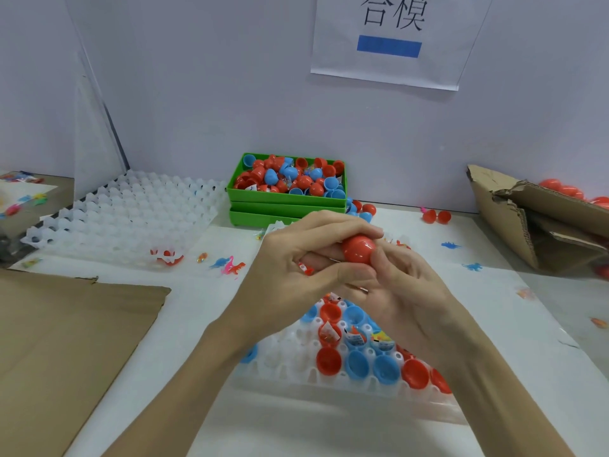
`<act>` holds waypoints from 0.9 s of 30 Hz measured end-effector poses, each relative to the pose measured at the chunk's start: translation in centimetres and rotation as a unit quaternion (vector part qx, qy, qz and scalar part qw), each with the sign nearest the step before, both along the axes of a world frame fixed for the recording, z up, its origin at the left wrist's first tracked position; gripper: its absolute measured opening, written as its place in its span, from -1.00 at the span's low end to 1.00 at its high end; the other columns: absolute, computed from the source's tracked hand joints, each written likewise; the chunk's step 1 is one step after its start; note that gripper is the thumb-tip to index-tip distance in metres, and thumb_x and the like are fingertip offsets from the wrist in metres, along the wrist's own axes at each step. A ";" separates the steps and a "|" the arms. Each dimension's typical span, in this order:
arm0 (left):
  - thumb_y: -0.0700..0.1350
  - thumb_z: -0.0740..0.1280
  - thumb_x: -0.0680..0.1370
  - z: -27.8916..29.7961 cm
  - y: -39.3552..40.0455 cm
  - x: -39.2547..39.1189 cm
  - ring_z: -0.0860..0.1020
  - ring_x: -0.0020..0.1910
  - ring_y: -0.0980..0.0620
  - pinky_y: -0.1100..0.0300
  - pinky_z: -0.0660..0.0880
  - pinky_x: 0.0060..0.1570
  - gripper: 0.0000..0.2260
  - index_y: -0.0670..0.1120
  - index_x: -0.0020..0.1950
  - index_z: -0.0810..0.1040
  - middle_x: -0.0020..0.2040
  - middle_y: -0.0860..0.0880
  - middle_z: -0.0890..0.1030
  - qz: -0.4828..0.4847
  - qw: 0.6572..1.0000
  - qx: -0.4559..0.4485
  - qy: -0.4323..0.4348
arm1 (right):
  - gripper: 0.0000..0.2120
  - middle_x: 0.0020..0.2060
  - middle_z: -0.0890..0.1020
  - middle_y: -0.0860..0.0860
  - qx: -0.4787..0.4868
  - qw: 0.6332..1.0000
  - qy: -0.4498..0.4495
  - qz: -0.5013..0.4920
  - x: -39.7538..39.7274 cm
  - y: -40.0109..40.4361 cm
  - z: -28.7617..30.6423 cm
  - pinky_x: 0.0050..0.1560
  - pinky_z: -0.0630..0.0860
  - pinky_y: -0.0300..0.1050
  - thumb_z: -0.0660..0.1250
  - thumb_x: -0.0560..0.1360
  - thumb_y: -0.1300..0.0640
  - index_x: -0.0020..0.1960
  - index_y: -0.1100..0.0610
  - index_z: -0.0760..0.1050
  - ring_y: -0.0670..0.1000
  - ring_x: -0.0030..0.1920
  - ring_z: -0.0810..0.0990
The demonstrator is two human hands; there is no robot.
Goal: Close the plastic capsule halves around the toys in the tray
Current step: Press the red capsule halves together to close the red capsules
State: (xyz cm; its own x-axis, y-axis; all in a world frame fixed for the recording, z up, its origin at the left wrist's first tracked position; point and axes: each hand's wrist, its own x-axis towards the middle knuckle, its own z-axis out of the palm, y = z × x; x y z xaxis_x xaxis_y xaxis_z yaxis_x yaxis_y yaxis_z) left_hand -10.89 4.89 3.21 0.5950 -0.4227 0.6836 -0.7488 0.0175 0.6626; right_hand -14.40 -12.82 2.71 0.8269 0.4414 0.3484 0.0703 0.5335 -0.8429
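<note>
Both hands meet above the white cell tray [290, 367], pressed around a red capsule [358, 249]. My left hand [296, 262] wraps it from the left with fingers over the top. My right hand [395, 285] grips it from below and the right. A small red-and-white wrapped toy [305, 268] pokes out under my left fingers. In the tray, red halves [328, 360] and blue halves [357, 363] sit open side up, some with packaged toys [355, 338] inside. My arms hide part of the tray.
A green bin [286, 196] of red and blue capsule halves stands at the back. An empty white cell tray [125, 212] lies at the left. Flat cardboard [66, 331] covers the near left; a cardboard box [540, 222] is at the right. Small plastic dinosaurs [230, 265] are scattered about.
</note>
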 end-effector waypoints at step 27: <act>-0.02 0.42 0.55 -2.3 -0.8 1.8 0.69 0.15 -0.09 0.02 0.61 0.23 -0.73 -0.15 0.16 0.67 0.06 -0.10 0.73 -0.007 0.944 -0.065 0.322 | -0.52 -0.08 0.58 -0.12 -0.449 0.651 -0.293 -0.538 0.7 1.3 -2.5 -0.05 0.44 -0.56 0.53 0.41 -0.07 0.23 0.15 0.60 -0.25 -0.23 0.49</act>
